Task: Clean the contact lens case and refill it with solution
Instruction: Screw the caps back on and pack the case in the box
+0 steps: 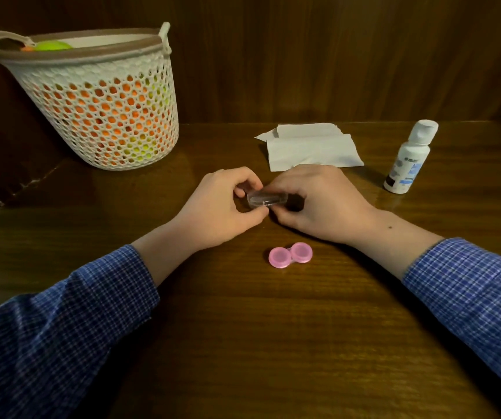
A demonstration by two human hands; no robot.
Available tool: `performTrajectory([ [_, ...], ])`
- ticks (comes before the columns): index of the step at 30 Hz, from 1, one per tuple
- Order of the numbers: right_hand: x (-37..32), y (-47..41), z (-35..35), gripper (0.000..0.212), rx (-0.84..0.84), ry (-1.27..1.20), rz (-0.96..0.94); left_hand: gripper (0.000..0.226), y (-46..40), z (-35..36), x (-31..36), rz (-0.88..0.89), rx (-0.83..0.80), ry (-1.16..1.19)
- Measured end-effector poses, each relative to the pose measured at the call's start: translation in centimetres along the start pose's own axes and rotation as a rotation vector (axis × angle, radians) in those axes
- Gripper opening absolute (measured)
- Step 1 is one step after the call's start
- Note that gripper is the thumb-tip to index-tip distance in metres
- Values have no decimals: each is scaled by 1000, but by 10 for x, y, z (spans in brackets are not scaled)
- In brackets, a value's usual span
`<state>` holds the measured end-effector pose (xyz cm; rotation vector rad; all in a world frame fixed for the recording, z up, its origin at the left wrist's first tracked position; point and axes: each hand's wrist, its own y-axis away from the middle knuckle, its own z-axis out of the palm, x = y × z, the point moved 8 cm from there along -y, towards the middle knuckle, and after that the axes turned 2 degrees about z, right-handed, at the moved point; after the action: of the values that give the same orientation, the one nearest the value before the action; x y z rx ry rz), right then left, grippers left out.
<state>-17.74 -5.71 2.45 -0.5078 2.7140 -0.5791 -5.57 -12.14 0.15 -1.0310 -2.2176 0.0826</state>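
**Inspector:** At the moment recorded, both hands met above the middle of the tabletop (273, 343). The left hand (219, 207) had its thumb and curled fingers pinched on the left end of a clear contact lens case (265, 198). The right hand (318, 204) grasped the case's other end, with its fingers curled round it.

**Clerk:** And the case itself?

**Inspector:** It was held between the two hands, lying roughly level. The right end was covered by fingers, so I could not tell whether its lids were on.

**Clerk:** Was there a second case?

**Inspector:** Yes. A pink lens case (290, 255) lay flat on the tabletop, nearer the front edge than the hands, just beside the right wrist and touched by neither hand.

**Clerk:** The solution?

**Inspector:** A white solution bottle (408, 158) stood upright towards the right edge, cap on, well apart from the right hand. White paper tissues (309, 146) lay near the back edge, just beyond the right hand's knuckles.

**Clerk:** Anything else?

**Inspector:** A white mesh basket (104, 101) stood at the back left corner, with orange and green items showing through it. Both sleeves (61, 328) were blue check.
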Motion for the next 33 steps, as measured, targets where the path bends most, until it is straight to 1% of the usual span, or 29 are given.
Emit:
performTrajectory([
  [7,-10,1,-6,29,25,5,1,25,-1,-3,2,-19,-3,116],
  [11,-12,1,-7,37,56,44,13,35,-2,-4,-3,-57,-12,199],
  [16,-11,0,-6,38,76,63,6,42,-4,-4,-9,-97,-22,264],
  [20,-4,3,-10,42,108,-44,5,54,-4,-1,-14,-123,-66,259],
  [24,18,7,-6,41,117,-273,135,68,-3,1,-18,-136,-122,224],
  [27,34,10,-8,30,206,-417,266,73,-2,2,-16,-135,-150,218],
  [30,44,11,-12,17,276,-487,356,75,-1,4,-12,-126,-180,203],
  [33,50,10,-9,9,255,-491,408,74,0,3,-11,-130,-161,189],
])
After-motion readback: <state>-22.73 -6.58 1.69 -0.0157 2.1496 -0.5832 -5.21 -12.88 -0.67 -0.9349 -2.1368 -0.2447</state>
